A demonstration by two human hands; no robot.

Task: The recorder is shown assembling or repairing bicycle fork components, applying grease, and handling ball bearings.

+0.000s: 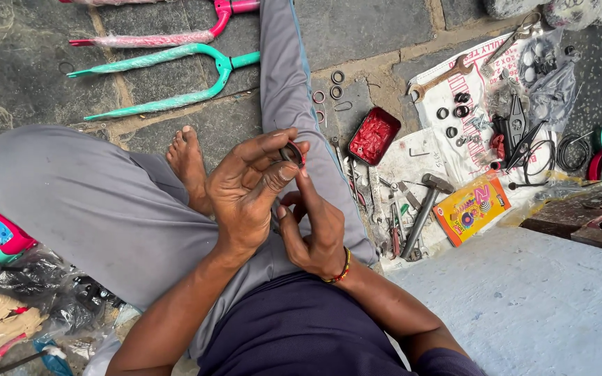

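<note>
I see left hand (245, 191) pinching greased bearing ring (291, 152); right hand (313, 233) fingers touching it, grasping nothing. Grease may let ring slip.

We sit on a floor (384, 28) of dark stone slabs. On it lie a teal bike fork (175, 76) beside a pink fork (168, 35), loose metal rings (336, 83), a red tray (374, 136), a hammer (426, 205), a rusty wrench (440, 78) on spread paper (482, 83), and a yellow box (472, 207).
</note>
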